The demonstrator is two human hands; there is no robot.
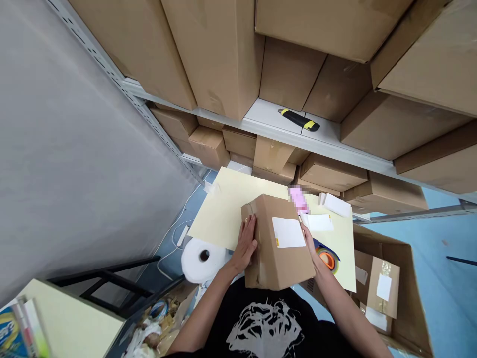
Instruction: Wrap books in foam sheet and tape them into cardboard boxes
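Observation:
A sealed brown cardboard box with a white label on top rests on a cream tabletop. My left hand lies flat against the box's left side, fingers stretched out. My right hand presses against the box's right side; most of its fingers are hidden behind the box. The box sits between both hands, near the table's front edge.
Behind the box lie white cards and a pink item. An orange tape dispenser sits right of the box. A foam roll stands lower left. An open carton with parcels is right. A utility knife lies on the shelf.

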